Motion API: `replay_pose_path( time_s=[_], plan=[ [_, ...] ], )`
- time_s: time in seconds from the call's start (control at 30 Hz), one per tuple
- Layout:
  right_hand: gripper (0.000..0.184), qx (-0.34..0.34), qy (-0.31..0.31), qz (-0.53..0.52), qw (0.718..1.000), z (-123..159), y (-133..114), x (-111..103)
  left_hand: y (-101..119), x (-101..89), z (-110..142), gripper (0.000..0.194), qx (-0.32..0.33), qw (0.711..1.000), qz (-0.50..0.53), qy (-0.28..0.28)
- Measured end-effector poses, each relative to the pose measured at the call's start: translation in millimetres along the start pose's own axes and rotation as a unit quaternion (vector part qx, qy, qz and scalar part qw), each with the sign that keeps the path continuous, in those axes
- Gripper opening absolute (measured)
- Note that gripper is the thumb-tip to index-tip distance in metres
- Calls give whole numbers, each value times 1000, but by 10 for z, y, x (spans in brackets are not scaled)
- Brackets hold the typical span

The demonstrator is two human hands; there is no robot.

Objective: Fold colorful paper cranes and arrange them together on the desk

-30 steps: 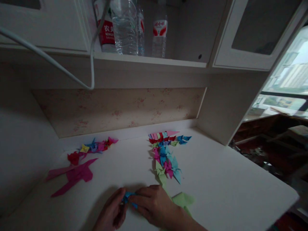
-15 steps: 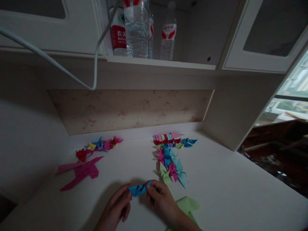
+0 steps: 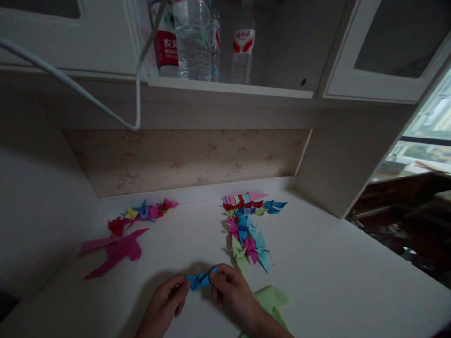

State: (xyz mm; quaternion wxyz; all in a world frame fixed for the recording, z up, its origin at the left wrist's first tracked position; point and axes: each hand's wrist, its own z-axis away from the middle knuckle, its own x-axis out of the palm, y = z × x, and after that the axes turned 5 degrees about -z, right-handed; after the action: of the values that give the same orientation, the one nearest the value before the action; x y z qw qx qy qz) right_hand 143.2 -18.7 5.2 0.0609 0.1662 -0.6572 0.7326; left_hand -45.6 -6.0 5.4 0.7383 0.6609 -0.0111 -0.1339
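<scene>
A small piece of folded blue paper (image 3: 200, 281) is stretched between my two hands, just above the white desk (image 3: 317, 281). My left hand (image 3: 165, 300) pinches its left end between thumb and fingers. At the other end, the thumb and forefinger of my right hand (image 3: 230, 291) grip the paper. Partly under my right forearm lies a larger light green folded paper (image 3: 271, 300). Beyond my right hand, several folded paper figures in green, pink and blue lie close together, among them a light blue one (image 3: 261, 251).
On the left lie a big magenta paper figure (image 3: 121, 249) and a row of small colourful ones (image 3: 144, 212). Small red folded pieces (image 3: 243, 205) line the back. Overhead, a shelf (image 3: 229, 88) holds water bottles (image 3: 243, 51), and a white cable arm (image 3: 81, 94) hangs at upper left.
My left fingers have closed on the left end of the blue paper. The paper now looks more twisted, with its right end raised. The view has shifted slightly.
</scene>
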Motion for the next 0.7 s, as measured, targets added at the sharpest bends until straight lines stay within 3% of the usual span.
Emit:
replay_pose_path(
  time_s=[0.23,0.37,0.5,0.6,0.7],
  plan=[
    [36,-7,15,-26,1000,50,-99,12,-42,37,-35,38,1,999,42,-2],
    [33,-22,33,-56,998,139,-433,-119,-126,50,-68,38,-13,996,89,-3],
    [28,-80,98,-39,991,120,-925,-613,-164,53,-78,44,-18,995,99,-5],
    [25,-134,183,-17,974,10,-1207,-1169,-160,59,-83,43,-12,996,81,-19],
    [25,-135,264,-7,955,-70,-1327,-1714,-157,64,-93,42,-9,997,67,-24]
  ],
)
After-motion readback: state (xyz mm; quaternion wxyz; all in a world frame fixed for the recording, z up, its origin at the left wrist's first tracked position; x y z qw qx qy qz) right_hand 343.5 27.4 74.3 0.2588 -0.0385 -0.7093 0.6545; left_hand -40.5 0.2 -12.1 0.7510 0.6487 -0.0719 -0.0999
